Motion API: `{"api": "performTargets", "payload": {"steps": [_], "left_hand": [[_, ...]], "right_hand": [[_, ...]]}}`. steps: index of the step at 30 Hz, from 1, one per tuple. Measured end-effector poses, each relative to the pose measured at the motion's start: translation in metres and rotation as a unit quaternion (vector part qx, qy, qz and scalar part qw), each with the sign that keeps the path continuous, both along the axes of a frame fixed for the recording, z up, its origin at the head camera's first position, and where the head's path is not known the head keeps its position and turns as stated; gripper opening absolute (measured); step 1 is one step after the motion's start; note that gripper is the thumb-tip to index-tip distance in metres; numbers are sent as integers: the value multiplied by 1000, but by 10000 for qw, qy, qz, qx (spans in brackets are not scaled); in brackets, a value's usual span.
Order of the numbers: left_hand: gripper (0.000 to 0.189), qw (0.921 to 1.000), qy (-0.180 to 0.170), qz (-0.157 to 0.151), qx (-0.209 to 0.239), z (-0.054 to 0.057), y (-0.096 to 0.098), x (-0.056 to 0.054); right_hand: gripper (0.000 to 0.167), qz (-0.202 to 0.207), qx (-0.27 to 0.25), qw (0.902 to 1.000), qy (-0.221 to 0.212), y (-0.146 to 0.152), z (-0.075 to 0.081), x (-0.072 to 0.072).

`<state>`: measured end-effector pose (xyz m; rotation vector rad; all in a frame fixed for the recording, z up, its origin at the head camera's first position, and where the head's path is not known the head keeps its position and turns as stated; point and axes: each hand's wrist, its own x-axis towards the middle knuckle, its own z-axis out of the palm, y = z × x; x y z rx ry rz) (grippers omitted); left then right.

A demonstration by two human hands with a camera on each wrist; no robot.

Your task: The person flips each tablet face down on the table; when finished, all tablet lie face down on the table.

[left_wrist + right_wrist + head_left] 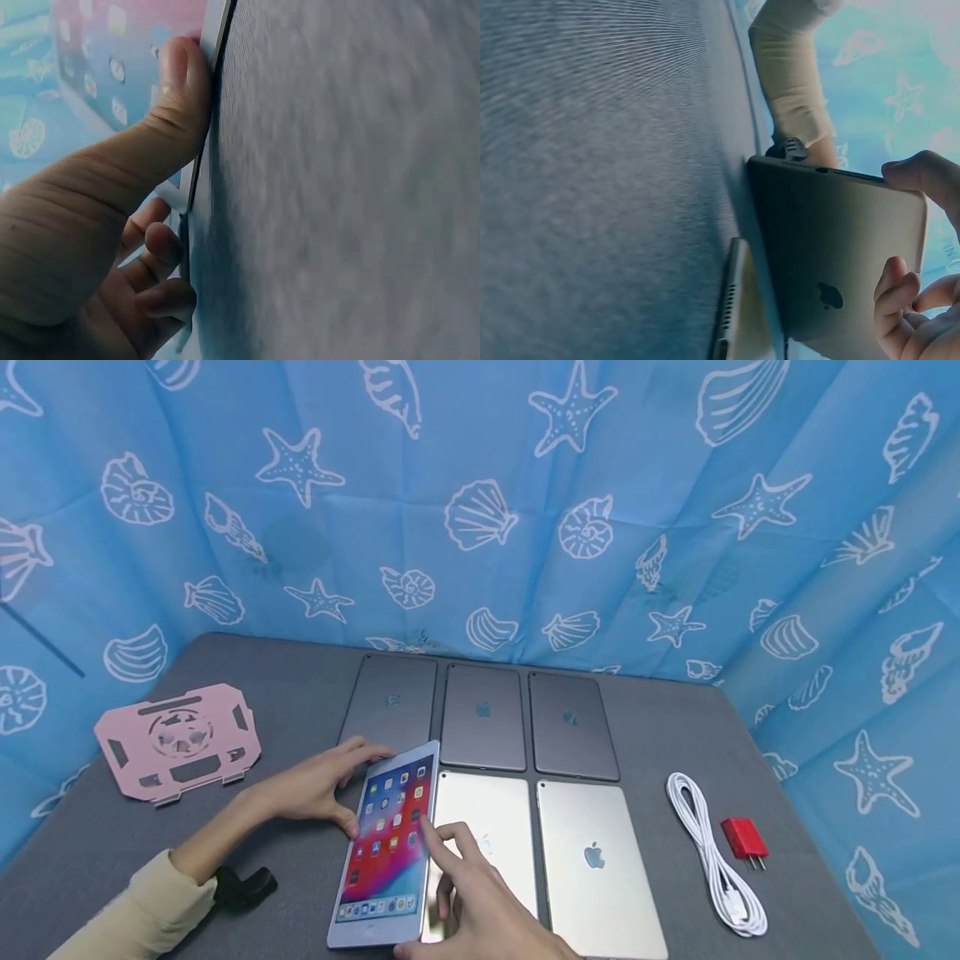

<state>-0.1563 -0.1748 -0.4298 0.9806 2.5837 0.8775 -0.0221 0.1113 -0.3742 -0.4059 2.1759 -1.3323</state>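
Observation:
A white-framed tablet (pixel 386 852) with its lit screen showing app icons is held by both hands. My left hand (pixel 311 789) grips its left side, the thumb at the long edge and the fingers near the top corner. Along the right edge and bottom corner, my right hand (pixel 480 893) holds it, index finger on the right edge and thumb at the bottom. In the right wrist view the tablet's back (pixel 802 232) tilts up off the cloth, its left edge low. A silver tablet (pixel 517 810) lies face down, partly hidden beneath the right hand.
Another silver tablet (pixel 600 868) lies to the right. Behind are three dark grey tablets (pixel 483 731) in a row. A pink stand (pixel 198 768) sits at left; a coiled white cable (pixel 708 843) and a red charger plug (pixel 742 837) lie at right.

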Motion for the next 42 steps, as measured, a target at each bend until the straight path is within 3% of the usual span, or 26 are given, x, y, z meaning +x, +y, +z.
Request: {"api": "performTargets", "payload": {"steps": [10, 15, 20, 28, 35, 38, 42], "left_hand": [[112, 9996, -33, 42, 264, 1, 17, 3], [112, 9994, 244, 131, 220, 1, 25, 4], [115, 9977, 569, 188, 317, -2, 33, 6], [114, 9983, 339, 49, 477, -4, 40, 10], [85, 9934, -467, -270, 1009, 20, 29, 7], [73, 9908, -593, -264, 1191, 34, 25, 7], [71, 9909, -548, -254, 1201, 50, 24, 5]], "right_hand": [[103, 356, -232, 9980, 474, -3, 13, 1], [105, 478, -541, 9948, 713, -8, 14, -2], [107, 510, -433, 9918, 1088, -15, 16, -3], [110, 282, -578, 9925, 1037, -25, 16, -1], [110, 226, -748, 9923, 959, -30, 13, 1], [110, 245, -764, 9920, 974, -31, 11, 1], [111, 284, -801, 9910, 1036, -33, 7, 2]]}}
